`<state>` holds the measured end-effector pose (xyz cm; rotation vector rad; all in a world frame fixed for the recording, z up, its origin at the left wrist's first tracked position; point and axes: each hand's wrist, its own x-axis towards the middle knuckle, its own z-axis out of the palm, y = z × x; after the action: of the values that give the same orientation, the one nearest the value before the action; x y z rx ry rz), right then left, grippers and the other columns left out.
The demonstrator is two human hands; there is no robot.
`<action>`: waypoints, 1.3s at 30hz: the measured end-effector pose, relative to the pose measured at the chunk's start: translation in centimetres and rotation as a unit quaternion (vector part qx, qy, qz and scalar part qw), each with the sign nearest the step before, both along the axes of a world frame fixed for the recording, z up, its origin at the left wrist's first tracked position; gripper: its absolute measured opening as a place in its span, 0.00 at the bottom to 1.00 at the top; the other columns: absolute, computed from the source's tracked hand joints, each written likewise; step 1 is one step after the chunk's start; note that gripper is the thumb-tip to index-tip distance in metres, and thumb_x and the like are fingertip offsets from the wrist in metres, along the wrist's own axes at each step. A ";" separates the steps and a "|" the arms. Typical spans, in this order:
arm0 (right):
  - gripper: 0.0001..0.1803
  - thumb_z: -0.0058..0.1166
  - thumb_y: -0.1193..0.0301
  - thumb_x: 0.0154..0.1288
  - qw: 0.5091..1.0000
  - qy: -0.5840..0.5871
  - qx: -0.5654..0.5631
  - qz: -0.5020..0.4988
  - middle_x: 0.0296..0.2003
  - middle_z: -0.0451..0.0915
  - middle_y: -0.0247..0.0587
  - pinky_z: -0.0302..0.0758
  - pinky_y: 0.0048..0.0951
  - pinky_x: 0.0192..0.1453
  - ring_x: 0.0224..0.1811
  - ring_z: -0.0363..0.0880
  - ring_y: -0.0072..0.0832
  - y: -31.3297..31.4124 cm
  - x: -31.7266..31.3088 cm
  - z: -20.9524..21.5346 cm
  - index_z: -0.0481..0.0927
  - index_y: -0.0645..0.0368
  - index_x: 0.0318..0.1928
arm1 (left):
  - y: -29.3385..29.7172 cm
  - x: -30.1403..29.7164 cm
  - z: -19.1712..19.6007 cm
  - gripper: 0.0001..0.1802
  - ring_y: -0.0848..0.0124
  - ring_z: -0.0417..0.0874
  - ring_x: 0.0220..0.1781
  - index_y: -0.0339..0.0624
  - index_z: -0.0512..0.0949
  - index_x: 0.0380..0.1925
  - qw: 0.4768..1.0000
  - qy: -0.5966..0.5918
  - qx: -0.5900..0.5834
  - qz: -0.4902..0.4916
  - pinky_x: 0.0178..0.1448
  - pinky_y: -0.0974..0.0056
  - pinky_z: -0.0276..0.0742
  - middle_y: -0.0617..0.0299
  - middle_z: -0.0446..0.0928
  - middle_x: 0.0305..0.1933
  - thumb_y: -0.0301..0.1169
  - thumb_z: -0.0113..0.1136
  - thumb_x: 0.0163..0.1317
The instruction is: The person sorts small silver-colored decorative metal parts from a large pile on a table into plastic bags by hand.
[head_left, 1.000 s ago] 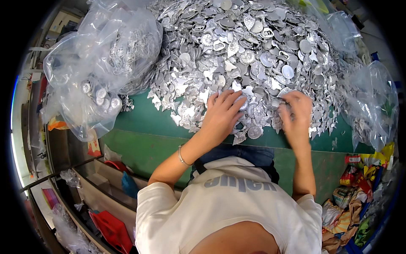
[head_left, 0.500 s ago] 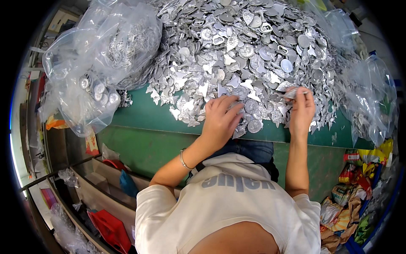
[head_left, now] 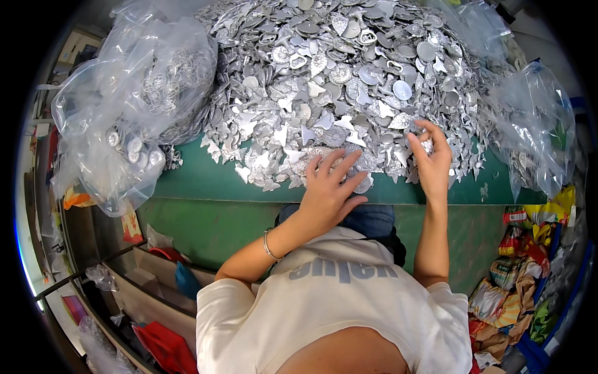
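Observation:
A large heap of small silver metal charm-like pieces [head_left: 349,81] covers the green table [head_left: 230,189]. Some are round discs, others leaf-shaped or pointed. My left hand [head_left: 328,190] lies palm down at the heap's near edge, its fingers spread over several round patterned pieces that it partly hides. To the right, my right hand [head_left: 436,162] is raised at the near side of the heap, thumb and fingers curled. A bright silver metal piece [head_left: 427,146] shows inside that curl; its shape is mostly hidden. A bracelet circles my left wrist.
Clear plastic bags [head_left: 118,93] with more metal pieces stand at the left, and another clear bag [head_left: 539,131] at the right end. Below left are open drawers or bins [head_left: 156,283] with a red item [head_left: 165,346]. Colourful packets [head_left: 511,274] are piled low right.
My left hand's fingers have spread and its thumb shows now. My right hand has turned, its thumb and forefinger parting from the flat piece pinched before. The view has shifted slightly.

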<state>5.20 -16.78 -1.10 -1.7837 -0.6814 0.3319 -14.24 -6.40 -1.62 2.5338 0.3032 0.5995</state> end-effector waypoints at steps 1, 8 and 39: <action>0.09 0.54 0.73 0.59 0.992 -0.120 -0.027 0.008 0.19 0.65 0.28 0.63 0.22 0.24 0.21 0.66 0.18 0.3 0.0 0.0 0.75 0.61 0.40 | -0.5 -0.1 0.1 0.25 0.54 0.65 0.58 0.47 0.74 0.45 1.000 0.009 0.000 -0.015 0.59 0.50 0.55 0.55 0.66 0.57 0.33 0.67 0.43; 0.14 0.59 0.66 0.55 0.971 -0.110 -0.203 0.061 0.18 0.72 0.45 0.67 0.33 0.25 0.18 0.72 0.39 -1.3 -2.2 0.8 0.76 0.61 0.38 | -0.9 -1.9 -2.1 0.21 0.53 0.65 0.57 0.46 0.76 0.41 0.994 -0.047 -0.058 0.078 0.58 0.53 0.57 0.54 0.67 0.55 0.25 0.66 0.43; 0.10 0.56 0.66 0.58 0.977 0.067 0.125 0.159 0.12 0.62 0.23 0.45 0.20 0.13 0.10 0.53 0.11 18.1 14.5 15.3 0.76 0.61 0.30 | -1.2 -1.4 -4.0 0.16 0.44 0.59 0.65 0.41 0.78 0.37 0.990 -0.068 -0.118 0.046 0.64 0.47 0.57 0.44 0.61 0.62 0.20 0.64 0.44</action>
<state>19.72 1.34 14.18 -1.4003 -0.8738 0.5532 -15.68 -7.63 -5.64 2.2497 0.4176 0.7244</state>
